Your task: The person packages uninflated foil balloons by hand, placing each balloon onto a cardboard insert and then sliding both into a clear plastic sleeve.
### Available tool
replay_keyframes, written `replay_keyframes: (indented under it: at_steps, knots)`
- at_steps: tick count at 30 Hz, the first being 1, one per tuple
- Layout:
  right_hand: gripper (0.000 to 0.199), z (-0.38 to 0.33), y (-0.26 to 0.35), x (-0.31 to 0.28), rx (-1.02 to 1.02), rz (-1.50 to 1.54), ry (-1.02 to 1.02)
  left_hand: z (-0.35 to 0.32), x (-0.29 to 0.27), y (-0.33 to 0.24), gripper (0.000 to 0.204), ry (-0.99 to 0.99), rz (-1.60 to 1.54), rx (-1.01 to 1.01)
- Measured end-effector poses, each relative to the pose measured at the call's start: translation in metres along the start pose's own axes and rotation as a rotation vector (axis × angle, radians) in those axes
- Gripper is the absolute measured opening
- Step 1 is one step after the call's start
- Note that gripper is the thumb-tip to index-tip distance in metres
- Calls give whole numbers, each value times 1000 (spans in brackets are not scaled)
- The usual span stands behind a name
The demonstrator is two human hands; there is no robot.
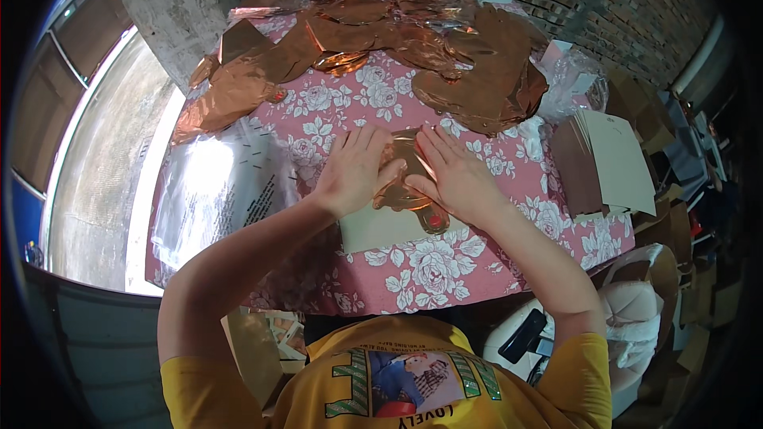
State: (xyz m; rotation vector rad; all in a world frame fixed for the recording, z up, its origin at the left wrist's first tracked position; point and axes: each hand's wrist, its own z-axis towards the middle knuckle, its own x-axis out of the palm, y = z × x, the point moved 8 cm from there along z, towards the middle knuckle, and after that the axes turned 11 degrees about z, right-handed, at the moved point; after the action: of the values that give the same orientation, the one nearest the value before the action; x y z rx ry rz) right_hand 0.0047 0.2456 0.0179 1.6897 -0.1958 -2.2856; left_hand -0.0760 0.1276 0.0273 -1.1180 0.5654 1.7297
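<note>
A flat, shiny copper-coloured foil balloon (412, 165) lies in front of me, its narrow tail with a red spot pointing toward me. Beneath it is a beige card (373, 230), whose near part shows on the flowered pink tablecloth (358, 270). My left hand (355, 171) rests flat on the foil's left side, fingers stretched away from me. On the right side, my right hand (458, 176) lies flat too, its thumb reaching across the foil. Both hands press from above rather than grasp; they partly cover the foil's outline.
Copper foil pieces lie in piles at the back right (485, 87) and back left (238, 83). Clear printed plastic bags (214, 191) are at left. A stack of beige cards (624, 163) stands at the right edge, near crumpled clear plastic (576, 79). A phone (522, 335) lies below the table.
</note>
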Motion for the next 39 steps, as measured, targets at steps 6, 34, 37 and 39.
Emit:
replay_keyframes:
  at_steps: [6,34,37,39]
  knots:
    - [72,1,2,1,12,11,-11,3,5,29,25,-16,-226,-96]
    - [41,-55,-12,-48,416,384,-168,-16,6,-24,46,25,125,125]
    - [48,-55,-18,-43,517,420,-184,-15,7,-23,46,63,103,130]
    - [52,-52,-30,-37,582,548,-142,-14,7,-23,46,60,111,131]
